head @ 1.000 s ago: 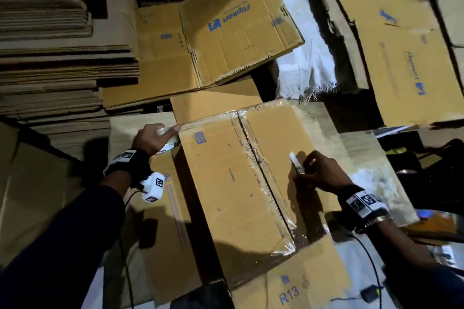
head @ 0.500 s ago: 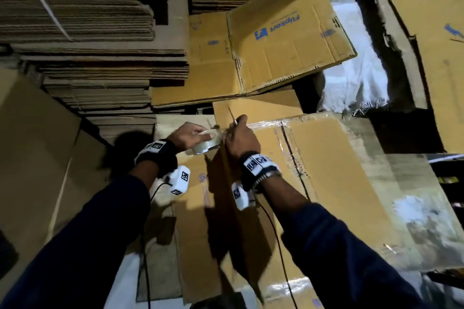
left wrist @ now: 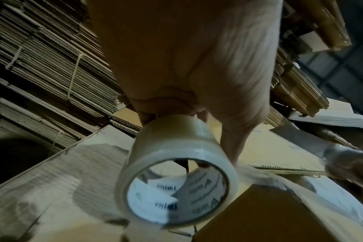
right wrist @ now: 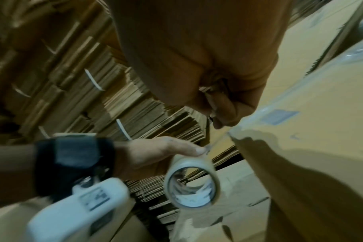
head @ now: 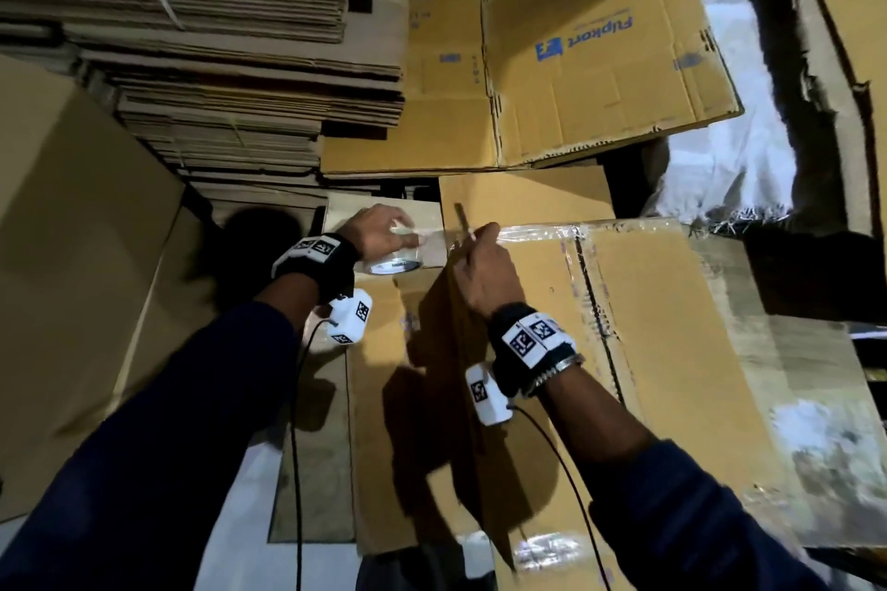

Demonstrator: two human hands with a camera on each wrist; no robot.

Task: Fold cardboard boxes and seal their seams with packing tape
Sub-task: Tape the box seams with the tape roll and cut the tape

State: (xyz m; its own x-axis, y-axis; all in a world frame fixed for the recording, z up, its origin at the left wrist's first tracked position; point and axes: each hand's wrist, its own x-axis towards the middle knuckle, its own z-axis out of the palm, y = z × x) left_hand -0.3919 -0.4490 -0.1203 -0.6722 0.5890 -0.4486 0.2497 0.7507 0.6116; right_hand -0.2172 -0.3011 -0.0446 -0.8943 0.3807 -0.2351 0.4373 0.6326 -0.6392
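A folded cardboard box (head: pixel 672 350) lies in front of me, with clear tape along its middle seam and far edge. My left hand (head: pixel 379 230) grips a roll of clear packing tape (head: pixel 396 265) just off the box's far left corner, seen close in the left wrist view (left wrist: pixel 176 180). A short strip of tape (head: pixel 432 235) runs from the roll to the box edge. My right hand (head: pixel 485 264) pinches a thin cutter blade (head: pixel 463 218) that points up beside that strip. In the right wrist view the roll (right wrist: pixel 192 183) hangs under the left hand (right wrist: pixel 155 152).
Tall strapped stacks of flat cardboard (head: pixel 216 38) rise at the back left. A flattened printed box (head: pixel 600 62) leans behind the work box, with a white woven sack (head: pixel 729 149) to its right. Another large carton (head: pixel 72 230) stands at the left.
My right hand has left the box's middle seam and come to the far left corner beside the roll, still holding the cutter. The left hand has stayed on the roll.
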